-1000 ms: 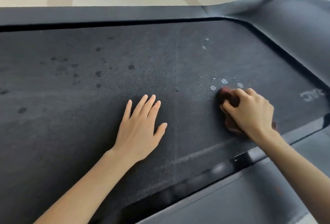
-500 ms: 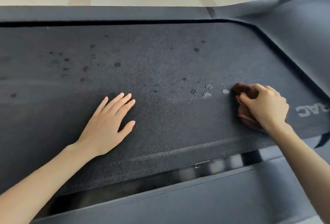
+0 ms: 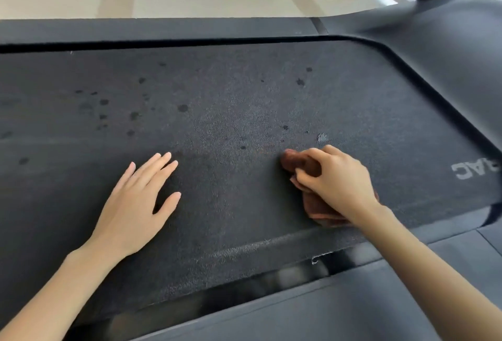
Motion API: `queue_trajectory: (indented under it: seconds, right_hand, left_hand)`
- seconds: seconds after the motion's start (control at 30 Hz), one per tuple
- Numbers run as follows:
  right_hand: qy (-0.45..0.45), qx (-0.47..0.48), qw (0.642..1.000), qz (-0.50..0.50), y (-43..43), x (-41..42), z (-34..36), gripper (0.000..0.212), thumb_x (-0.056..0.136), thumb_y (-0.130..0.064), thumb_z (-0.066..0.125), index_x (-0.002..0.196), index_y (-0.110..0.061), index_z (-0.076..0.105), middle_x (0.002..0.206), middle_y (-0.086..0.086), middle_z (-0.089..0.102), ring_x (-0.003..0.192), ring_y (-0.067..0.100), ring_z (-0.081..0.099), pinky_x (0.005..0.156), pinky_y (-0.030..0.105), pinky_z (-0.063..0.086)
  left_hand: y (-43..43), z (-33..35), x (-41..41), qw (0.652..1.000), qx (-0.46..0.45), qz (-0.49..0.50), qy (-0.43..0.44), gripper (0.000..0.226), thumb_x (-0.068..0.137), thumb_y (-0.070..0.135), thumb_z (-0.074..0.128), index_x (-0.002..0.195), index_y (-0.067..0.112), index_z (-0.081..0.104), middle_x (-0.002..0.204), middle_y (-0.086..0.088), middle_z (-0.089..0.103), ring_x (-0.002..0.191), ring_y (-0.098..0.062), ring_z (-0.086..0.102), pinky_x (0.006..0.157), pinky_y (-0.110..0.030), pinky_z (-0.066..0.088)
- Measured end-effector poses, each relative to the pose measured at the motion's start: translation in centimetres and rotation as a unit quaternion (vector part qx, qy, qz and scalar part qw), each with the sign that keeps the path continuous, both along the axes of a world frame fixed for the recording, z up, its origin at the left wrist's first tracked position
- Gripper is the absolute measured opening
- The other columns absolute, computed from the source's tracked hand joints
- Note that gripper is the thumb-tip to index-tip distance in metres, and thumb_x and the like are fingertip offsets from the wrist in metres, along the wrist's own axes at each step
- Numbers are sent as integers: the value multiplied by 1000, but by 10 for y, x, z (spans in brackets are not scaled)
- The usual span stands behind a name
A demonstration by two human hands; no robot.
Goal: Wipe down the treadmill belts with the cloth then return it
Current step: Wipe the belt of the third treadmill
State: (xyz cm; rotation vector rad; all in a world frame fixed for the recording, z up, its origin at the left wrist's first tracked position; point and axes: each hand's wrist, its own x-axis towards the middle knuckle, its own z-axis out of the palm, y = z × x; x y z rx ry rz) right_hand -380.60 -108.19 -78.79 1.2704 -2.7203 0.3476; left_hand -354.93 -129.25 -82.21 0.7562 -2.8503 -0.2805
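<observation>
Right hand [image 3: 339,180] bunches the brown cloth [image 3: 315,204] against the belt [image 3: 244,90], fingers curled round it; left hand [image 3: 135,204] lies flat, fingers straight. Soft, light cloth, probably best gripped bunched.

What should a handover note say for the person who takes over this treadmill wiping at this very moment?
The left hand is open, flat on the treadmill belt, holding nothing.
The right hand grips the bunched brown cloth and presses it on the belt.
Done: wiping is under way; how much is already clean cannot be told.
Left: dark spots beyond the left hand and a pale spot just beyond the cloth. Wipe these, then return the cloth; its place is not in view.
</observation>
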Motion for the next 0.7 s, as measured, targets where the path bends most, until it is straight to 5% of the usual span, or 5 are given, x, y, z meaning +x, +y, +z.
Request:
queue_trajectory:
  seconds: [0.2, 0.47, 0.53, 0.7]
  right_hand:
    - [16, -24, 970, -241, 0, -38, -2, 36, 80, -46, 61, 104, -19, 66, 99, 16, 62, 90, 40, 59, 68, 36, 40]
    - [82, -39, 996, -6, -116, 113, -7, 30, 67, -41, 75, 82, -16, 68, 72, 6, 58, 58, 28, 55, 55, 27, 29]
    - [62, -31, 997, 46, -116, 118, -8, 30, 70, -45, 70, 88, -21, 69, 76, 2, 57, 63, 26, 57, 56, 26, 30]
    - [3, 9, 997, -81, -66, 39, 1, 34, 77, -55, 59, 106, -37, 64, 93, -3, 58, 93, 26, 61, 65, 30, 36]
  left_hand:
    - [1, 0, 1, 1000, 0, -1, -9, 70, 87, 52, 21, 142, 12, 36, 152, 0, 28, 142, -11, 16, 117, -44, 15]
    - [-2, -3, 4, 1000, -7, -12, -2, 69, 87, 49, 25, 140, 7, 40, 149, -5, 34, 141, -16, 23, 114, -46, 21]
    - [-3, -3, 5, 1000, -3, -17, -1, 69, 87, 48, 26, 139, 5, 41, 149, -7, 35, 140, -18, 25, 114, -47, 23]
    - [-2, -1, 5, 1000, -1, -22, -3, 66, 88, 45, 25, 136, 3, 45, 147, -10, 39, 138, -23, 31, 112, -49, 25]
